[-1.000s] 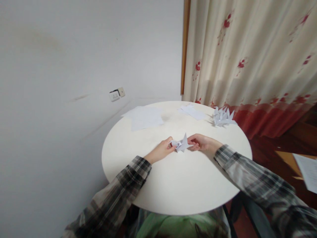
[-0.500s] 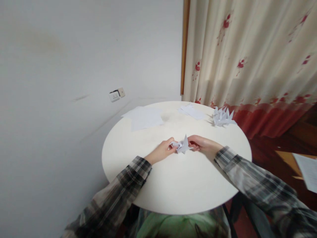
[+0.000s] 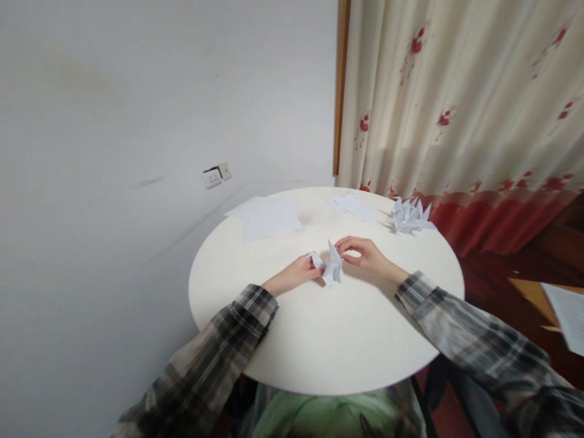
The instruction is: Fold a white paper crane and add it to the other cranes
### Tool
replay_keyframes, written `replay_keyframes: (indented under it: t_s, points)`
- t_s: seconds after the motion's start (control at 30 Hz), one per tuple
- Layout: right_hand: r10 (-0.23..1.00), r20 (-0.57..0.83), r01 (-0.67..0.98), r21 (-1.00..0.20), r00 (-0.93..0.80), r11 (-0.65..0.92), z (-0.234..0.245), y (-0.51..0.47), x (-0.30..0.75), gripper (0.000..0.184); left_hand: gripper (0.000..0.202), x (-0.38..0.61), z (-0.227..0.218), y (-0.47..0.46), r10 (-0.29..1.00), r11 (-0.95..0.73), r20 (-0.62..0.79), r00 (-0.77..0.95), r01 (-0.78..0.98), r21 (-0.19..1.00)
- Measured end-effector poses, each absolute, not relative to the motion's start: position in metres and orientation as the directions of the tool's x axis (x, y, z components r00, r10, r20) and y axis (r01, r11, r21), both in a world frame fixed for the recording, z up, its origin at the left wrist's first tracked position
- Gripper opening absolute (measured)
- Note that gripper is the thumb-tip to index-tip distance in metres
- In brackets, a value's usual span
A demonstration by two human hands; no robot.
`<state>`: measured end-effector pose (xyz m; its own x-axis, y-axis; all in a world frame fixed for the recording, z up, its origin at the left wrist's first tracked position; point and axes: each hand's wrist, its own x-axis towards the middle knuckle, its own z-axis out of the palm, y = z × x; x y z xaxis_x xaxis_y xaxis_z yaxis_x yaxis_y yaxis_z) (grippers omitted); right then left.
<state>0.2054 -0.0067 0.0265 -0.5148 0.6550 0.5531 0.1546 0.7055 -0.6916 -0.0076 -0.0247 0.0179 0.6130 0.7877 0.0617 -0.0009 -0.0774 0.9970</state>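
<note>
A folded white paper crane (image 3: 333,267) is held just above the middle of the round table (image 3: 337,340), with one pointed tip standing up. My left hand (image 3: 303,270) is closed on its left part, thumb and fingers pinching the paper. From the other side, my right hand (image 3: 362,252) pinches the crane's right edge with thumb and forefinger, the fingers bent into a loop. Fine folds are too small to make out.
Flat white paper sheets (image 3: 271,219) lie at the table's back left, and smaller paper pieces (image 3: 353,205) at the back. Several folded paper cranes (image 3: 409,216) are clustered at the back right, near the curtain (image 3: 456,91). A wall (image 3: 114,243) borders the left.
The crane has turned and shifted slightly left, its tip now leaning left. My right hand has risen a little and moved to the crane's upper right edge; my left hand keeps its hold.
</note>
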Motion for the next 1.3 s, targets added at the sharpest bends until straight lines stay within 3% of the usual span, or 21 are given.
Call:
replay_keyframes:
  t_s: [0.1,0.27,0.47,0.6,0.73,0.87,1.0,1.1,1.2,1.3]
  points:
    - [0.612,0.603,0.236,-0.586,-0.511,0.775,0.027,-0.011,0.203,0.008,0.041,-0.008,0.022,-0.026,0.764,-0.026,0.035,0.644,-0.023,0.999]
    - [0.543,0.711,0.354,-0.417,-0.446,0.837,0.024,-0.014,0.205,0.013,0.027,-0.010,0.025,-0.027,0.829,0.052,0.028,0.559,-0.126,0.991]
    - [0.335,0.835,0.465,-0.109,-0.436,0.879,0.025,-0.015,0.210,0.017,0.049,-0.011,0.028,-0.032,0.770,0.130,0.048,0.637,-0.230,0.964]
    - [0.183,0.835,0.510,0.131,-0.519,0.850,0.030,-0.017,0.210,0.012,0.048,-0.010,0.026,-0.030,0.791,0.005,0.101,0.604,-0.171,0.985]
    - [0.174,0.804,0.526,0.193,-0.569,0.828,0.033,-0.018,0.209,0.013,0.038,-0.006,0.017,-0.020,0.844,-0.182,0.231,0.485,-0.146,0.972]
    - [0.240,0.821,0.525,0.083,-0.517,0.847,0.032,-0.018,0.205,0.013,0.023,-0.008,0.010,-0.014,0.830,-0.379,0.368,0.420,-0.060,0.924]
    - [0.390,0.831,0.504,-0.159,-0.396,0.849,0.029,-0.019,0.200,0.012,0.020,-0.012,0.010,-0.016,0.814,-0.507,0.428,0.394,0.122,0.853]
    - [0.525,0.798,0.465,-0.359,-0.297,0.809,0.028,-0.020,0.196,0.010,0.020,-0.011,0.014,-0.019,0.800,-0.544,0.454,0.391,0.156,0.824]
    - [0.725,0.653,0.396,-0.620,-0.217,0.677,0.028,-0.018,0.194,0.009,0.021,-0.009,0.016,-0.020,0.805,-0.530,0.446,0.391,0.139,0.836]
    - [0.891,0.418,0.249,-0.856,-0.178,0.452,0.026,-0.013,0.192,0.011,0.021,-0.008,0.016,-0.019,0.799,-0.514,0.440,0.409,0.084,0.854]
